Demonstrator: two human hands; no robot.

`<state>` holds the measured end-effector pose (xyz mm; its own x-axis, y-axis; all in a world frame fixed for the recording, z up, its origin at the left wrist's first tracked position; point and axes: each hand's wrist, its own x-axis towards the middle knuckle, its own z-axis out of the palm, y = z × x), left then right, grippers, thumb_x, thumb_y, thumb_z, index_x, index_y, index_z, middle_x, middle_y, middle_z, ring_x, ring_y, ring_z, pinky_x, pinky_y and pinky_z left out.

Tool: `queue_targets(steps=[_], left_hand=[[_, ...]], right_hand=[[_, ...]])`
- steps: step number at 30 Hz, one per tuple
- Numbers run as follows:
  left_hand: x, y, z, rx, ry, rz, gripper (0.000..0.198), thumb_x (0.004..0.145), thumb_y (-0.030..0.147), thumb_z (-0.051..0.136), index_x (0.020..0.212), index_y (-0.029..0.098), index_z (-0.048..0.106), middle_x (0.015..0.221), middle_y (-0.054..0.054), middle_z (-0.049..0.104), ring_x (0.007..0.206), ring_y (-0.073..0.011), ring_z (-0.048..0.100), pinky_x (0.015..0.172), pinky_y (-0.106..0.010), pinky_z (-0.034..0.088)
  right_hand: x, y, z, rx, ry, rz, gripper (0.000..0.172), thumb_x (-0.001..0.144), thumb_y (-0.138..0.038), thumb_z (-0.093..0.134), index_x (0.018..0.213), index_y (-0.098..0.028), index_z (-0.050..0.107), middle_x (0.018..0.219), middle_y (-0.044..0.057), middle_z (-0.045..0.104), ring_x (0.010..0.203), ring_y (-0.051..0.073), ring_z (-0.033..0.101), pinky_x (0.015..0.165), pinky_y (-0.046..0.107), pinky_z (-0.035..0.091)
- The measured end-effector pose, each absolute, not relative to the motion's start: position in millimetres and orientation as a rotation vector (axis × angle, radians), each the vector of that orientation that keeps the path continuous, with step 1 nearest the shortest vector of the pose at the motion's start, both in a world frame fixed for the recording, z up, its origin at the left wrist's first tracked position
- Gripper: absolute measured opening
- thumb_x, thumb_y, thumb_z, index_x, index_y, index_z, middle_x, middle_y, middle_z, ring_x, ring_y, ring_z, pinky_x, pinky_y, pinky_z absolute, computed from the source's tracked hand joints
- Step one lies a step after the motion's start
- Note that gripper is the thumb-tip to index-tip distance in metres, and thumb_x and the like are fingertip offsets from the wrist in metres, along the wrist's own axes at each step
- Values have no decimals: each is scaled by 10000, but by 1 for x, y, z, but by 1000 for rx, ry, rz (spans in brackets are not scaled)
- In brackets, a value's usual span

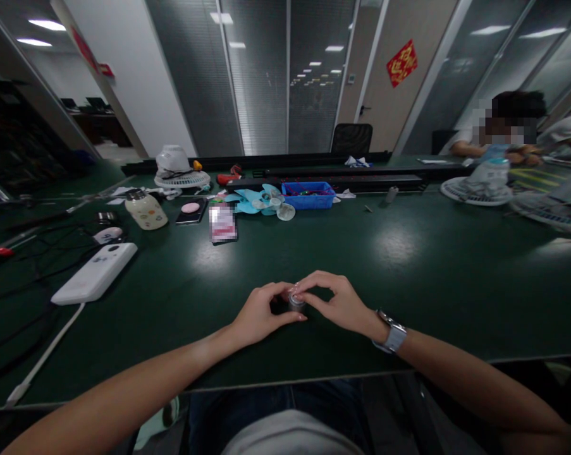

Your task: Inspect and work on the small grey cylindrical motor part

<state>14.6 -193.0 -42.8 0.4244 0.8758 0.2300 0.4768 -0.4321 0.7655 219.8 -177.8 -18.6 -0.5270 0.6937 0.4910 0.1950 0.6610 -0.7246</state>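
A small grey metal-looking cylinder (296, 304) stands upright on the green table in front of me. My left hand (262, 312) curls around it from the left, thumb along the near side and fingers behind. From the right, my right hand (335, 300) reaches over with thumb and fingertips pinched together at the cylinder's top. Whether a tiny part sits between those fingertips is hidden. A watch (393, 333) is on my right wrist.
Blue fan blades (257, 200), a blue basket (308, 195) with small parts and a bottle (147, 210) stand farther back. A white power bank (95, 273) with a cable lies left. Another grey cylinder (392, 194) stands back right. A person (503, 129) sits beyond fan parts (487, 180).
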Motion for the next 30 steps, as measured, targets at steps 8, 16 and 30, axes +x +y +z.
queue_targets(steps=[8,16,30], left_hand=[[14,-193,-42,2057,1133,819,456,722,389,813,1115,214,664,966,-21,725,877,-207,658,749,-293,480],[14,-194,-41,2058,1122,818,423,745,388,793,1108,217,660,1017,-26,722,915,-215,654,771,-300,486],[13,-193,-43,2060,1136,829,460,727,400,806,1126,226,660,971,-20,717,859,-199,642,727,-283,477]], right_hand=[[222,-176,-23,-755,-1953,768,94,849,-267,721,922,-212,700,855,20,733,778,173,698,742,304,564],[224,-179,-19,-755,-1997,749,322,843,-259,718,1157,-237,649,1121,61,699,1037,226,650,928,391,515],[221,-178,-24,-736,-1955,765,152,836,-244,731,980,-215,693,905,38,725,835,189,694,794,342,552]])
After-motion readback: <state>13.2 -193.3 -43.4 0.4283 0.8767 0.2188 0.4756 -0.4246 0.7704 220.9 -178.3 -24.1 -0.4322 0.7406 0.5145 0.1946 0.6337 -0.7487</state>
